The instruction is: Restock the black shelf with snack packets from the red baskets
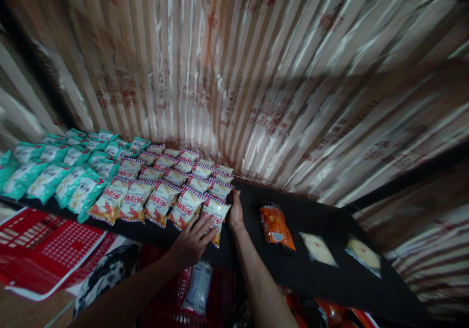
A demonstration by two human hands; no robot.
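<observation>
Five front-row white bags point(161, 200), one orange packet point(275, 224), bags' long axes front-to-back, tops rearward, left hand point(194, 240) spread, right hand point(236, 214), hold unclear

Before you, a flat black shelf point(304, 206) carries, from your left, teal plastic packets point(46, 179), red-lettered white plastic packets point(159, 201) in rows, an orange plastic bag point(275, 224) and two pale wrapped discs point(319, 249).

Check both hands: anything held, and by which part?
Can't confirm a hold: left hand rests on lower front of the front row's rightmost packet; right hand is beside its right edge.
</observation>
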